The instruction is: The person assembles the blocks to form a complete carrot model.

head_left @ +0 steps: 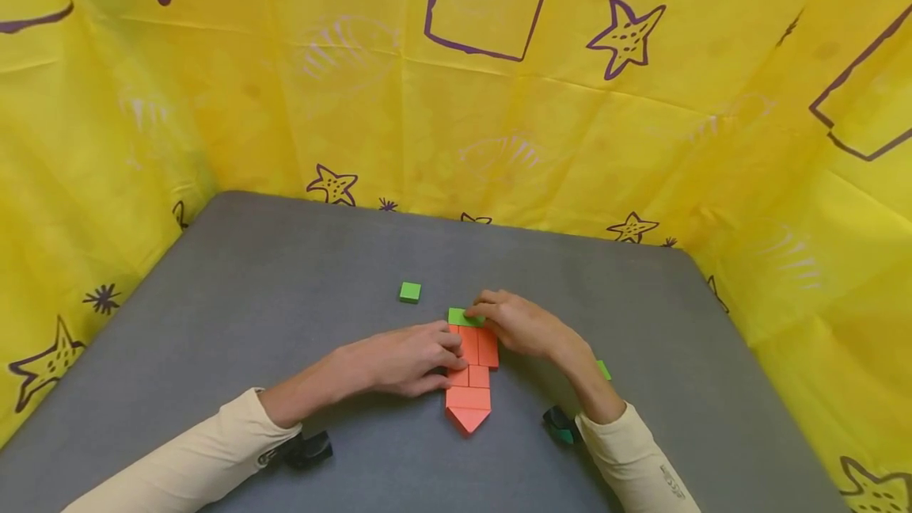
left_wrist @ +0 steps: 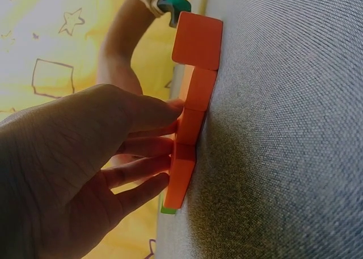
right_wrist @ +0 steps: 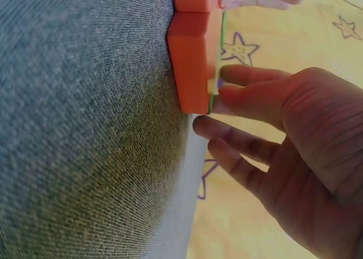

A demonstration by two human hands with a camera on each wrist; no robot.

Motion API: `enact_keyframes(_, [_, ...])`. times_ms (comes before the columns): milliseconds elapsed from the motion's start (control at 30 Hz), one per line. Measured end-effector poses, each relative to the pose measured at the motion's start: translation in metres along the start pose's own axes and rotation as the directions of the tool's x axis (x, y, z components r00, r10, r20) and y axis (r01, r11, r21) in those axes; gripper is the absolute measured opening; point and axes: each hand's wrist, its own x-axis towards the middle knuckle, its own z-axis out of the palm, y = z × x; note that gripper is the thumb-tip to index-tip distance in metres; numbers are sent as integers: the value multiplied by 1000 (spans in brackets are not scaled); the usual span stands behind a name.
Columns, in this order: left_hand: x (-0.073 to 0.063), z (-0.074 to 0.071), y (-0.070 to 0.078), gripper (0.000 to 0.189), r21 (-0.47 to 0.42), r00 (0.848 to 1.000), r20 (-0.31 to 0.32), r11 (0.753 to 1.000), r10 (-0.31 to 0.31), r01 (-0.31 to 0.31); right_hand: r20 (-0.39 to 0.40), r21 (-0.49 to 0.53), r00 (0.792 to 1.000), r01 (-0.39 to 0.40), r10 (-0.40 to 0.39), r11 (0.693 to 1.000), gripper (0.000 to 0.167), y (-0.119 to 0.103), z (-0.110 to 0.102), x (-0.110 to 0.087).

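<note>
On the grey table lies a flat arrow-like figure of orange blocks point(head_left: 470, 396), its triangular tip toward the person. A green block point(head_left: 456, 317) touches its far end. My left hand point(head_left: 409, 356) rests along the figure's left side, thumb and fingertips touching the orange blocks point(left_wrist: 198, 89), fingers fairly straight. My right hand point(head_left: 523, 323) reaches in from the right, its fingertips touching the right part of the green block. In the right wrist view its fingers point(right_wrist: 244, 140) are loosely bent beside the far orange block point(right_wrist: 193, 63); the green one is mostly hidden there.
A separate green block point(head_left: 409, 292) lies beyond and left of the figure. Another green piece point(head_left: 603, 370) shows partly behind the right forearm. Dark wrist devices point(head_left: 309, 450) sit under both sleeves. Yellow patterned cloth point(head_left: 499, 101) surrounds the table's far and side edges.
</note>
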Motion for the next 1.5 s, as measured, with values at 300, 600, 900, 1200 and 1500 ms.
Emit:
enact_keyframes(300, [0, 1, 0, 26, 3, 1000, -13, 1000, 2, -2, 17, 1, 1000, 25, -25, 1000, 38, -1, -3, -2])
enact_keyframes(600, [2, 0, 1, 27, -3, 1000, 10, 1000, -14, 14, 41, 27, 999, -36, 35, 999, 42, 1, -10, -7])
enact_keyframes(900, [3, -1, 3, 27, -7, 1000, 11, 1000, -26, 26, 43, -26, 990, -134, 135, 991, 41, 9, -51, -45])
enact_keyframes(1200, [2, -1, 3, 27, -23, 1000, -5, 1000, -17, 17, 347, 62, 901, -300, 262, 952, 39, 20, -66, -109])
enact_keyframes(1500, [1, -1, 4, 27, -24, 1000, -11, 1000, -20, 19, 252, 72, 934, -281, 255, 957, 30, 32, -43, -132])
